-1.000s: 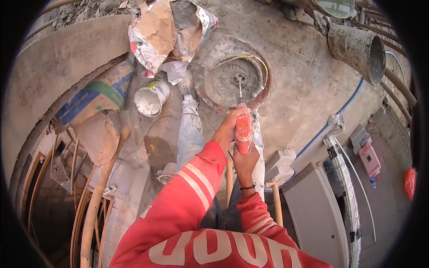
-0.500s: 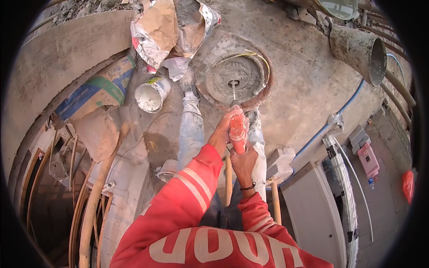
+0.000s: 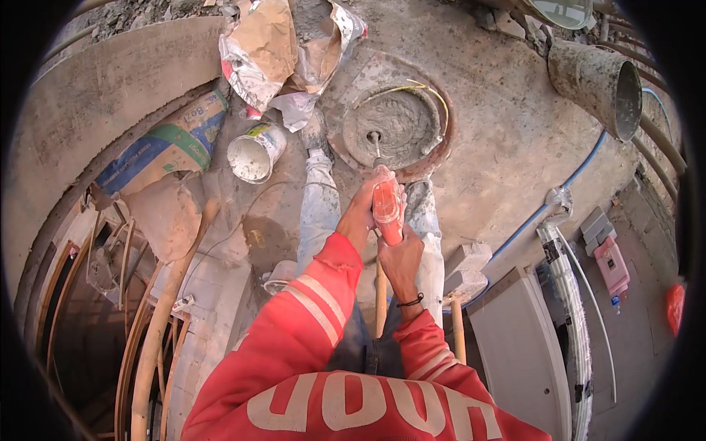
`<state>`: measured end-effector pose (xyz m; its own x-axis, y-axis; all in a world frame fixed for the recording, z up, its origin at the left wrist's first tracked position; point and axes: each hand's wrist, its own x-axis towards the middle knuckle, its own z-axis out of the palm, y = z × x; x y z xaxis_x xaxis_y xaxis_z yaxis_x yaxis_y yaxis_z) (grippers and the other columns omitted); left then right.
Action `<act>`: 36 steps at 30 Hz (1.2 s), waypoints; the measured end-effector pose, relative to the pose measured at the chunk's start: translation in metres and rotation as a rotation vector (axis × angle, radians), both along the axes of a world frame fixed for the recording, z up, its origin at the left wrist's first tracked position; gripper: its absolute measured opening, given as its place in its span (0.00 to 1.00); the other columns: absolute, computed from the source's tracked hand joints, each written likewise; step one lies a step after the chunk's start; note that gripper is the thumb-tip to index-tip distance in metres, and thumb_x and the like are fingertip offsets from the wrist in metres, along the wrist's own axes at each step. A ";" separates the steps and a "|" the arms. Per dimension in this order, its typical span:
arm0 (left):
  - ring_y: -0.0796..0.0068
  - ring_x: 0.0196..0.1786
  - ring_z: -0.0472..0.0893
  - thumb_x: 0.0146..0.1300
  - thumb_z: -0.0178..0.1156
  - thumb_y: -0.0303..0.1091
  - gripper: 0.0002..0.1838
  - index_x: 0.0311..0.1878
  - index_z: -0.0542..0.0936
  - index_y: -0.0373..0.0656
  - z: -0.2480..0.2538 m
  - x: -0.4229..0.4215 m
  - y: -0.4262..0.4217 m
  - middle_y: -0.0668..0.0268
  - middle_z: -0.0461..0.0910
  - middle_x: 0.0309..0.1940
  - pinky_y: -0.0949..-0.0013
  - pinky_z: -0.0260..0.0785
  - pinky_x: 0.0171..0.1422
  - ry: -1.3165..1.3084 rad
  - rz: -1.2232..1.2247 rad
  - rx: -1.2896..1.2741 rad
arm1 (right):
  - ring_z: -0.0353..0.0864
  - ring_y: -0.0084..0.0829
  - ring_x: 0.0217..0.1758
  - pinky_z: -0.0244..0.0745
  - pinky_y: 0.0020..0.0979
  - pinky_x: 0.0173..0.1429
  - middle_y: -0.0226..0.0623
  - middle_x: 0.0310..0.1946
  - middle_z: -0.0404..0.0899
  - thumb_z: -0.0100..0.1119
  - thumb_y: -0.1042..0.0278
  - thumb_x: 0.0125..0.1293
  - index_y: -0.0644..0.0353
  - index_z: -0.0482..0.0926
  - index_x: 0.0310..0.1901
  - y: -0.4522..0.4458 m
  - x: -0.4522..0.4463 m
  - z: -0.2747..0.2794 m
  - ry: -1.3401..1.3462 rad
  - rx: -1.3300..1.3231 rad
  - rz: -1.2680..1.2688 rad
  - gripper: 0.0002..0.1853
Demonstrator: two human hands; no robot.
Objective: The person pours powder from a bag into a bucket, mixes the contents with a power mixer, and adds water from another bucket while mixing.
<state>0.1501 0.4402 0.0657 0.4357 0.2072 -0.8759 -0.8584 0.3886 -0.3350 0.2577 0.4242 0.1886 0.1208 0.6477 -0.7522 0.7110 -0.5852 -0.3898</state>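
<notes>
A dusty red power drill (image 3: pixel 388 211) is held in front of me with its mixing shaft (image 3: pixel 378 149) pointing down and away. The shaft's lower end sits in wet grey mortar (image 3: pixel 404 121), toward the left side of a round tub (image 3: pixel 439 151). My left hand (image 3: pixel 359 209) is wrapped round the drill's front end. Around its rear grips my right hand (image 3: pixel 403 262), a dark band on that wrist. Along the tub's far rim curves a yellow strip (image 3: pixel 426 87). The mixing head is hidden in the mortar.
Left of my legs are a white bucket (image 3: pixel 252 163) lying tilted, torn paper sacks (image 3: pixel 257 55) and a full-looking cement bag (image 3: pixel 165 151). A shovel (image 3: pixel 165 220) leans nearby. To the right lie a dirty bucket (image 3: pixel 588 84), a blue hose (image 3: pixel 544 206) and a pink case (image 3: pixel 612 266).
The drill has shifted slightly left, and its shaft now enters the mortar nearer the tub's left side. Both hands keep their hold. The whole view has moved a little.
</notes>
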 end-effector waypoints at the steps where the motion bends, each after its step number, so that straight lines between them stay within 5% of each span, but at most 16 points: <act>1: 0.59 0.34 0.83 0.65 0.67 0.41 0.11 0.38 0.77 0.46 -0.001 -0.002 0.001 0.59 0.82 0.33 0.53 0.82 0.42 -0.024 0.027 0.054 | 0.85 0.63 0.39 0.78 0.51 0.42 0.61 0.31 0.84 0.69 0.70 0.52 0.68 0.80 0.37 0.005 -0.002 0.001 0.001 -0.002 0.004 0.13; 12: 0.58 0.30 0.82 0.64 0.67 0.36 0.08 0.36 0.76 0.49 -0.009 0.003 0.058 0.60 0.79 0.28 0.51 0.81 0.38 0.032 0.021 0.066 | 0.85 0.60 0.36 0.78 0.47 0.43 0.60 0.30 0.84 0.63 0.74 0.54 0.69 0.83 0.41 0.043 0.003 -0.013 -0.038 0.094 0.010 0.13; 20: 0.61 0.28 0.82 0.61 0.70 0.39 0.11 0.37 0.76 0.50 -0.008 0.041 0.080 0.62 0.79 0.28 0.54 0.80 0.33 0.063 -0.239 0.049 | 0.85 0.61 0.37 0.78 0.49 0.46 0.60 0.30 0.85 0.63 0.73 0.53 0.71 0.82 0.41 0.051 0.023 -0.010 0.009 0.088 -0.223 0.14; 26: 0.65 0.27 0.82 0.62 0.69 0.40 0.11 0.38 0.77 0.48 -0.013 0.068 0.058 0.64 0.79 0.28 0.57 0.79 0.33 0.071 -0.298 0.044 | 0.87 0.53 0.35 0.77 0.46 0.47 0.57 0.30 0.85 0.61 0.74 0.53 0.72 0.83 0.42 0.039 0.035 0.003 -0.019 0.006 -0.299 0.15; 29: 0.62 0.31 0.84 0.64 0.69 0.40 0.11 0.40 0.77 0.48 -0.022 0.076 0.033 0.62 0.81 0.30 0.56 0.82 0.36 0.074 -0.346 0.031 | 0.79 0.34 0.28 0.75 0.40 0.39 0.46 0.25 0.83 0.63 0.72 0.53 0.72 0.80 0.35 0.014 0.041 -0.001 -0.017 0.011 -0.347 0.11; 32: 0.61 0.32 0.84 0.65 0.69 0.41 0.11 0.41 0.77 0.48 -0.024 0.076 0.012 0.61 0.81 0.34 0.55 0.83 0.37 0.072 -0.338 0.029 | 0.87 0.49 0.35 0.78 0.44 0.46 0.55 0.30 0.85 0.62 0.73 0.54 0.72 0.83 0.43 0.005 0.039 0.005 -0.024 -0.053 -0.361 0.15; 36: 0.60 0.33 0.85 0.65 0.69 0.42 0.12 0.43 0.77 0.49 -0.014 0.063 -0.005 0.59 0.82 0.38 0.54 0.83 0.37 0.010 -0.277 0.033 | 0.88 0.50 0.36 0.78 0.43 0.45 0.55 0.32 0.86 0.64 0.72 0.55 0.70 0.83 0.43 -0.018 0.037 0.002 -0.001 0.016 -0.304 0.14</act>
<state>0.2126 0.4351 0.0515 0.4709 0.1095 -0.8753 -0.7210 0.6195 -0.3104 0.2944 0.4063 0.1909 0.3115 0.5935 -0.7421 0.5048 -0.7650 -0.4000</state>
